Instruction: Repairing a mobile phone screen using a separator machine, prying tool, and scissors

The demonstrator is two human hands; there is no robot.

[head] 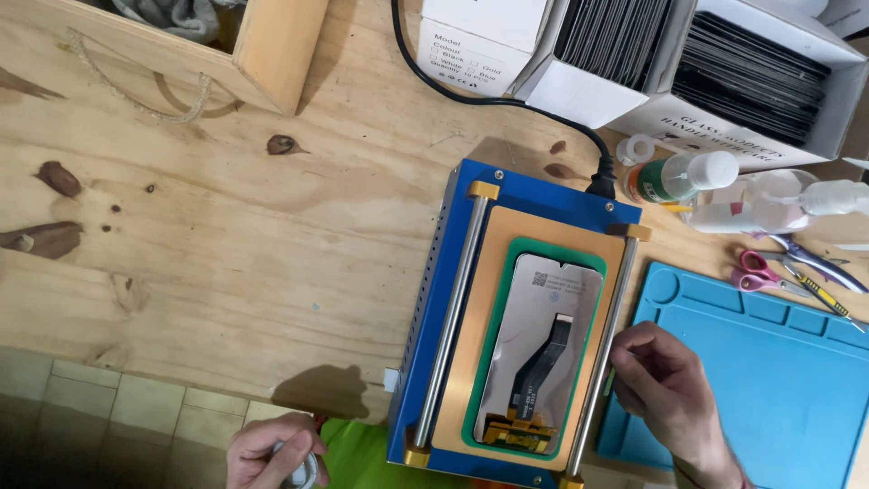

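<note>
A blue heating machine (453,226) with a copper-coloured plate sits on the wooden table. A phone screen panel (534,317) lies face down in a green mould on it, showing its grey back and black flex cable. My right hand (665,389) rests at the machine's right rail, fingers curled, touching the metal rod; nothing shows in it. My left hand (272,453) is low at the table's front edge, left of the machine, closed around a small pale object that I cannot identify.
A blue work mat (778,380) lies to the right. Pink-handled scissors (760,272), a screwdriver and squeeze bottles (688,177) sit behind it. White boxes of dark glass panels (751,63) stand at the back. A black power cable (507,100) runs to the machine. A wooden box (272,54) stands at back left.
</note>
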